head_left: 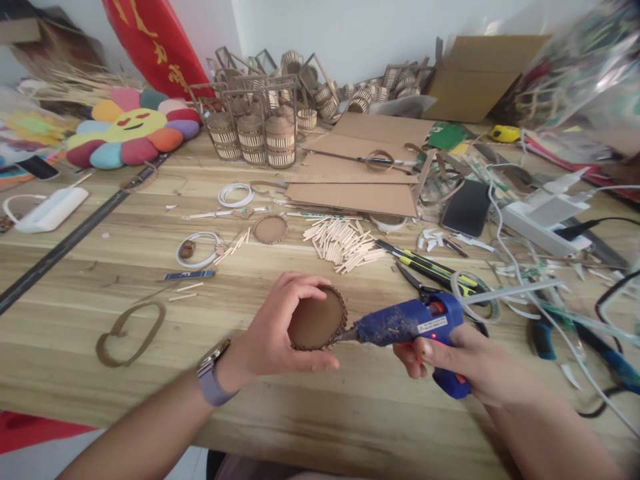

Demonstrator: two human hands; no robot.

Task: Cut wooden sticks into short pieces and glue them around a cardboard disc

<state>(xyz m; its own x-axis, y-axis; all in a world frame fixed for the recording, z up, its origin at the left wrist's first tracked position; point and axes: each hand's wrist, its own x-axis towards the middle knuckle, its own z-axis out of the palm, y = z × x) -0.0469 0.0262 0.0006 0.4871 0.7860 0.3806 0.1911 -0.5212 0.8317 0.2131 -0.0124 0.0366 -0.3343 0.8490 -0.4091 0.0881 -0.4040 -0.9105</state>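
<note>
My left hand (pixel 280 327) is closed around the edge of a round brown cardboard disc (pixel 317 319) with a braided rim, its face tilted up. In my right hand (pixel 465 360) is a blue hot glue gun (pixel 395 323), a glue stick jutting from its back. The gun's nozzle meets or nearly meets the disc's lower right rim. Beyond the disc lies a pile of short pale sticks (pixel 345 243). A second braided-rim disc (pixel 271 229) rests flat to the left of that pile.
Behind the sticks lie cardboard sheets (pixel 350 197) and lidded miniature baskets in a frame (pixel 250 137). To the right are a yellow-black utility knife (pixel 435 267), scissors (pixel 417 283), a phone (pixel 467 208), a power strip (pixel 545 223) and trailing cables. A brown strip loop (pixel 131 333) lies left.
</note>
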